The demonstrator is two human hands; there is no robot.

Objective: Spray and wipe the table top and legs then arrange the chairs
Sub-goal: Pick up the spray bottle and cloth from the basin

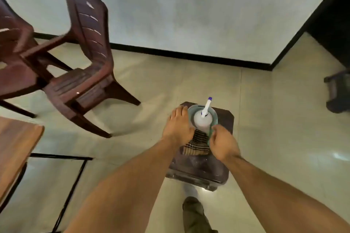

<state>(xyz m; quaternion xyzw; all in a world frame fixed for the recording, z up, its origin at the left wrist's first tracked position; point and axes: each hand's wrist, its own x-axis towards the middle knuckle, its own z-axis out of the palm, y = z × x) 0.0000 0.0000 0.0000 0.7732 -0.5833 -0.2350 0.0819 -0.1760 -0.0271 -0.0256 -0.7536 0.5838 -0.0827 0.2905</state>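
both hands are down at the clear basin (193, 108) on the dark stool (226, 119): the left hand (178, 128) has its fingers laid nearly straight along the left rim, and the right hand (221, 141) is curled over the right rim, seemingly pinching it. the spray bottle (203, 120) stands upright inside with the striped cloth (197, 144) draped over the near edge, well apart from the wooden bench (17, 138). lifted unevenly, i reckon the tall bottle topples or the cloth slips off.

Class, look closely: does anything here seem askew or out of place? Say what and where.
Left of the stool, one brown chair stands jammed against a second chair at clashing angles, away from the wooden table. The striped cloth droops over the rim of the basin.
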